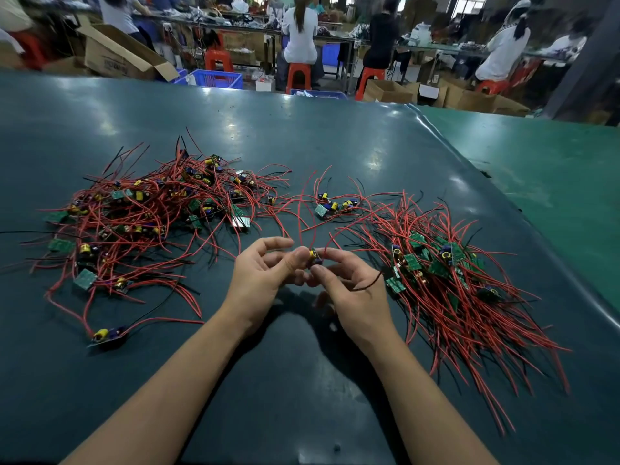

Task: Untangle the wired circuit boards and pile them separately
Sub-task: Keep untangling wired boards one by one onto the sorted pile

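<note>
A small circuit board (315, 256) with a yellow coil and blue part is held above the table's middle. My left hand (265, 273) pinches it from the left with thumb and fingers, and my right hand (349, 290) pinches it from the right. Its red wires arch away toward the far side, and a black wire (370, 283) crosses my right hand. A tangled heap of wired boards (151, 216) lies at the left. A more ordered pile of boards (446, 280), wires trailing toward me, lies at the right.
A few loose boards (333, 206) lie between the heaps, and one single board (107, 335) sits near my left forearm. The dark green table (302, 135) ends at a raised edge on the right. Seated people and cardboard boxes fill the background.
</note>
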Demonstrator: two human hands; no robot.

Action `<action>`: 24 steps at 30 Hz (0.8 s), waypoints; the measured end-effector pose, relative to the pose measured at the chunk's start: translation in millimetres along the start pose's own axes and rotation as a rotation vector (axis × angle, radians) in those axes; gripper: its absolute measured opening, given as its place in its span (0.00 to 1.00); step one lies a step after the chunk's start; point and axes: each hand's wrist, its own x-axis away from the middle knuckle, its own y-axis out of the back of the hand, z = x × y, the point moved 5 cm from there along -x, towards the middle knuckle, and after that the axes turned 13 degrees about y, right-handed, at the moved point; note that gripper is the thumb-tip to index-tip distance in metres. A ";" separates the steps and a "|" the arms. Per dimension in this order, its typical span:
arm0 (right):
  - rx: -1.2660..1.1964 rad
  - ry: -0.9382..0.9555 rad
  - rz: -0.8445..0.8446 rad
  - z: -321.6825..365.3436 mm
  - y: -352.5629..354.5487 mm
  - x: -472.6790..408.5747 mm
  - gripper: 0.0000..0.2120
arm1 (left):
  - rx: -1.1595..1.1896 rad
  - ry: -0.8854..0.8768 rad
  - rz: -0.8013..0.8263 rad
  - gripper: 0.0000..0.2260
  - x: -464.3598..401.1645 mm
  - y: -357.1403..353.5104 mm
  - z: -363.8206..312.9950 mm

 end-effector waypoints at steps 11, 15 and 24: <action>-0.011 0.023 0.052 1.4 -4.0 4.3 0.11 | -0.187 0.078 0.040 0.12 -0.5 -3.4 4.0; 0.046 0.031 -0.061 -0.9 3.6 0.3 0.09 | -0.145 0.101 0.042 0.14 0.6 -3.4 3.2; -0.413 -0.193 -0.212 -5.9 13.4 -5.9 0.04 | -0.186 0.119 0.129 0.10 6.9 -11.3 0.8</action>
